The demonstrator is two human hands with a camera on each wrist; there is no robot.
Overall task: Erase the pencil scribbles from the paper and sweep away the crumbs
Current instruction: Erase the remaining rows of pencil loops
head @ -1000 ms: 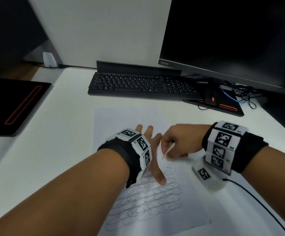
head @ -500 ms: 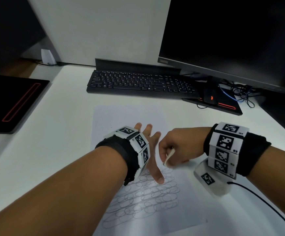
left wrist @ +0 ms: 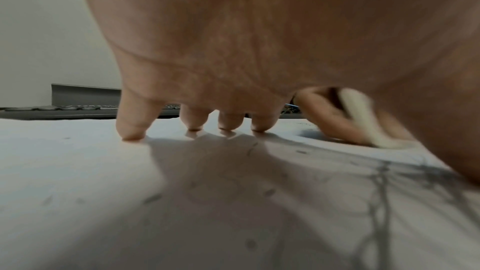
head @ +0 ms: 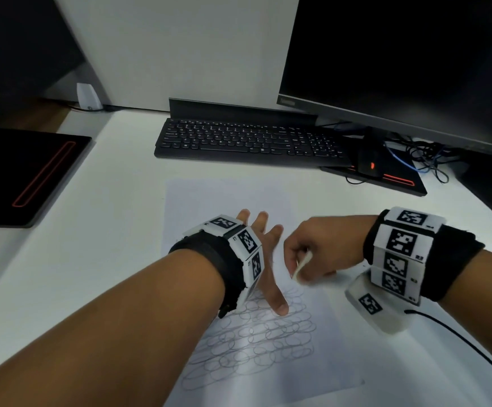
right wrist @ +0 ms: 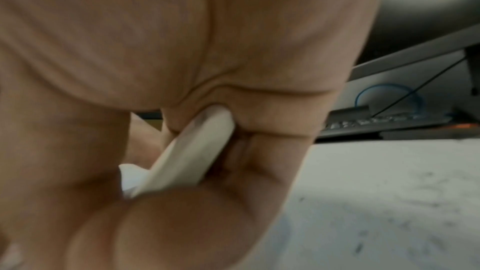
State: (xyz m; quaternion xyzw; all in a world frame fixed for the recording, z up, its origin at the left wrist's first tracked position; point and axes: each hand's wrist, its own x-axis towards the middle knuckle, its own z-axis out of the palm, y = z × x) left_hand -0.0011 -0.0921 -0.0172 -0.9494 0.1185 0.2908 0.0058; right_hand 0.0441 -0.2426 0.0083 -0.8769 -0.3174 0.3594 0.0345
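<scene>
Nearest, pencil scribbles [head: 253, 339] cover the lower part of the paper [head: 227, 198]. Left hand [head: 264, 254] stays spread flat, fingertips [left wrist: 131, 130] pressing the sheet. Right hand [head: 318, 248], curled around the white eraser [head: 302, 264], has shifted slightly right since half a second ago, eraser tip on the paper. Beyond lies the keyboard [head: 247, 139].

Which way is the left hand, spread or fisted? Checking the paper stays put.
Spread: left hand fingertips press the paper.
</scene>
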